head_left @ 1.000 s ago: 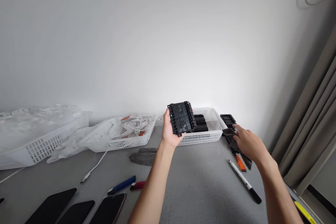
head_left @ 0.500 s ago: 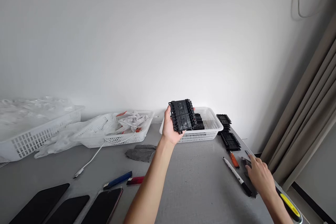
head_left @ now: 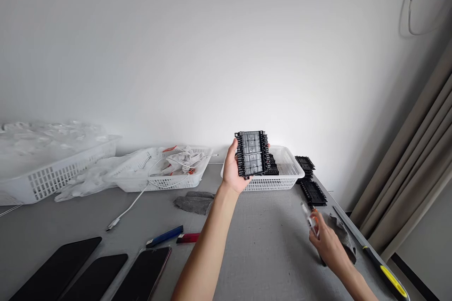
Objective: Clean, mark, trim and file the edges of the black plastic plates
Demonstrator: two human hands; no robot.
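Marker (head_left: pixel 307 216) now in right fingers (head_left: pixel 322 225), cloth (head_left: pixel 342 233) released

White basket (head_left: pixel 52 187) far left, heaped with crumpled clear plastic (head_left: pixel 49 134); more plastic slumped between it and second white basket (head_left: pixel 132 184). That one holds whitish wrapping (head_left: pixel 181 162) with orange-red bits. White cable (head_left: pixel 136 202) trails over its front, plug end on grey tabletop (head_left: pixel 263 263). Dark grey cloth (head_left: pixel 192 202) nearby. Slim blue stick (head_left: pixel 165 236), red one (head_left: pixel 185 238) just beside. Three black phone-like slabs (head_left: pixel 143 275) near front. Yellow-and-black-handled tool (head_left: pixel 393 280) along table's right edge. Grey-brown curtain (head_left: pixel 409 164) beyond; pale cord (head_left: pixel 410 9) looped on wall (head_left: pixel 226 56).
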